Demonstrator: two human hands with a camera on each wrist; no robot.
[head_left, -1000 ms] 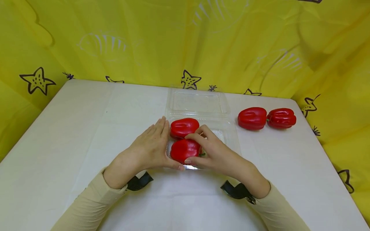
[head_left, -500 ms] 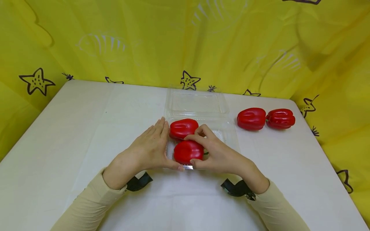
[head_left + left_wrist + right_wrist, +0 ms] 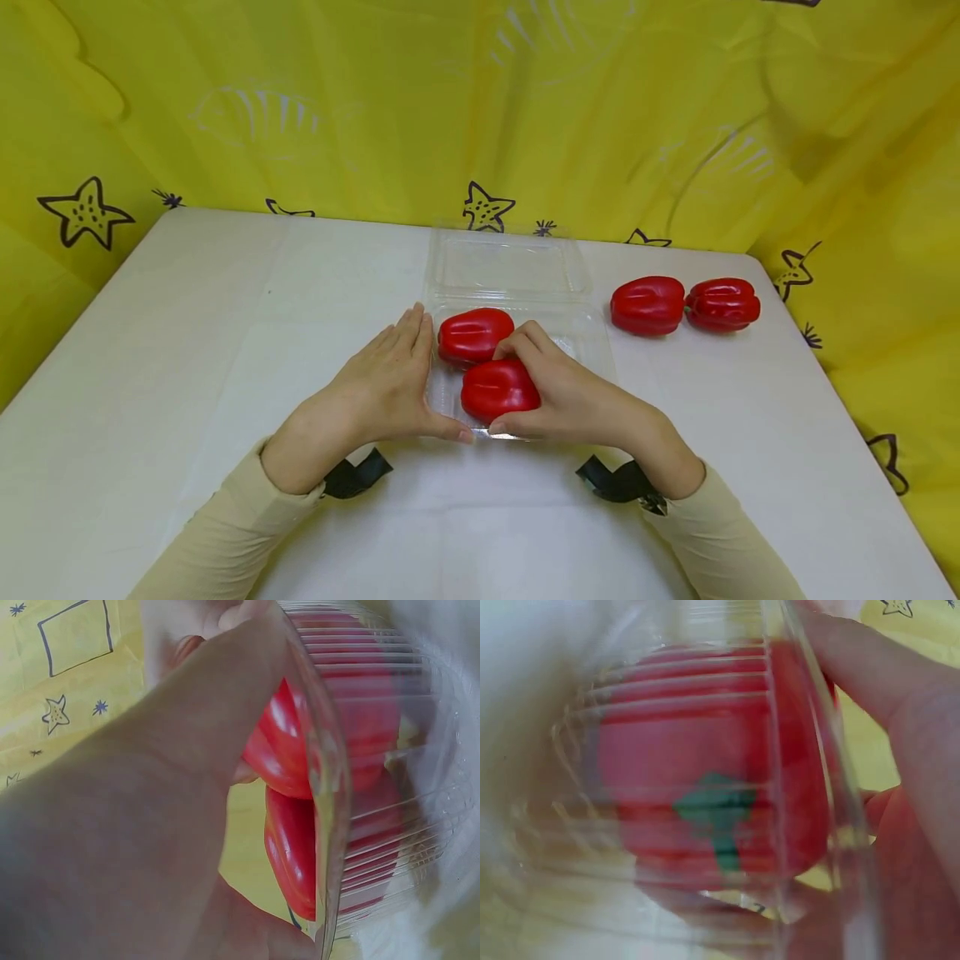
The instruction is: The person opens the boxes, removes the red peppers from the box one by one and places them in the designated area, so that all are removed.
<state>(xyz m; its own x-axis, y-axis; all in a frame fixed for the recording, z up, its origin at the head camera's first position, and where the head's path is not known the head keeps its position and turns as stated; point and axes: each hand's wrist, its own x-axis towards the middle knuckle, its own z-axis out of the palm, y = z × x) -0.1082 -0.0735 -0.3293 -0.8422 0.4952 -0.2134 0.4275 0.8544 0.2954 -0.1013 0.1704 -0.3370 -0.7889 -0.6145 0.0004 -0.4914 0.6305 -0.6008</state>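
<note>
In front, the right hand [image 3: 566, 392] held the near pepper [image 3: 497, 392] inside the clear box [image 3: 446, 393] between thumb and curled fingers, while the left hand [image 3: 382, 387], its fingers straight, lay along the box's left wall, probably to keep it steady. Behind, also inside, was a second pepper [image 3: 474, 335]; farther, two peppers [image 3: 647, 306] rested on the tabletop [image 3: 337, 271], and the lid [image 3: 510, 265] lay open, leaving access from above.
</note>
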